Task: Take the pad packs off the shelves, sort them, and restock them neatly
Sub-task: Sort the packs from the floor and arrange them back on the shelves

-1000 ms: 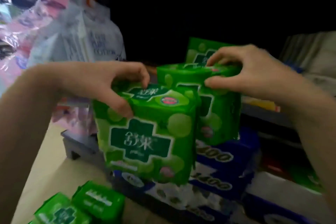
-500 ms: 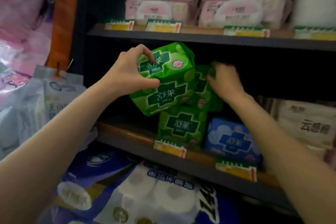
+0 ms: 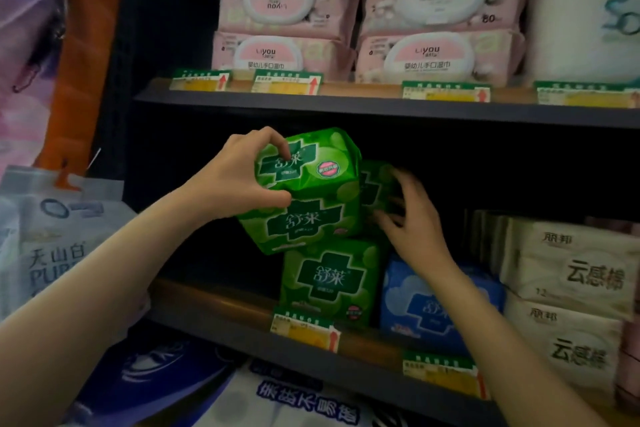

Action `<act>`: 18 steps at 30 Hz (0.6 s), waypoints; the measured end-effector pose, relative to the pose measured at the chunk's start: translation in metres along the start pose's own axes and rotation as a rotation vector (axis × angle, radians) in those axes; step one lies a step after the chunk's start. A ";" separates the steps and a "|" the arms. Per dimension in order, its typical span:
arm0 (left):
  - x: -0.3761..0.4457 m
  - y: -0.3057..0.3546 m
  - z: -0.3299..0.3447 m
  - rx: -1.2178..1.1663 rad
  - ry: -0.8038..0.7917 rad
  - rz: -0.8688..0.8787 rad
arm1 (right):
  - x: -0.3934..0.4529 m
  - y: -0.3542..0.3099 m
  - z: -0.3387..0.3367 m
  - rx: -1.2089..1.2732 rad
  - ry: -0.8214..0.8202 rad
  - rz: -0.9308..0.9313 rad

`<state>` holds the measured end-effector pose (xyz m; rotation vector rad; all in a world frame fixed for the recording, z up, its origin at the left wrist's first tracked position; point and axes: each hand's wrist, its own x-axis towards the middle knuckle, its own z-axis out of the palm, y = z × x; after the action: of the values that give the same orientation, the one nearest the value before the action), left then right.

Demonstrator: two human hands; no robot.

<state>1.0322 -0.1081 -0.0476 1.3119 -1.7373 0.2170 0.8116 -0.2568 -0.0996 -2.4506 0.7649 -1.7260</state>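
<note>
Glossy green pad pack [image 3: 304,191], tilted, sits atop the standing green pack [image 3: 329,279]; left hand [image 3: 239,177] pinches its top corner, right hand [image 3: 412,218] spreads fingers on the pack behind [image 3: 375,191].

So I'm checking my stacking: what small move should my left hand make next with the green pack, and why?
Probably tip it level and lower it. The left hand grips the tilted green pack, which overhangs the lower green pack to the left. The right hand is on a second green pack behind.
</note>
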 end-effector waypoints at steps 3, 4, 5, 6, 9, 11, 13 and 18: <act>0.010 0.003 0.011 0.035 -0.064 0.066 | -0.006 -0.023 -0.015 0.221 -0.117 -0.060; 0.016 0.003 0.016 0.044 -0.077 0.086 | -0.006 -0.028 -0.019 0.226 -0.162 -0.064; 0.023 0.004 0.021 0.058 -0.079 0.102 | -0.006 -0.032 -0.021 0.191 -0.196 -0.073; 0.030 0.003 0.026 0.080 -0.067 0.118 | -0.006 -0.035 -0.021 0.131 -0.222 -0.088; 0.047 0.001 0.041 0.233 -0.022 0.171 | -0.004 -0.039 -0.013 -0.107 -0.207 -0.093; 0.047 -0.001 0.054 0.409 0.064 0.105 | 0.004 -0.041 -0.005 -0.309 -0.139 -0.066; 0.035 -0.004 0.071 0.444 0.249 -0.013 | 0.014 -0.046 0.001 -0.463 -0.111 -0.067; -0.002 -0.020 0.112 0.256 0.556 -0.048 | 0.012 -0.053 0.010 -0.621 -0.100 -0.091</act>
<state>0.9866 -0.1838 -0.1191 1.3125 -1.2308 0.7238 0.8430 -0.2182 -0.0760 -2.9613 1.3662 -1.5458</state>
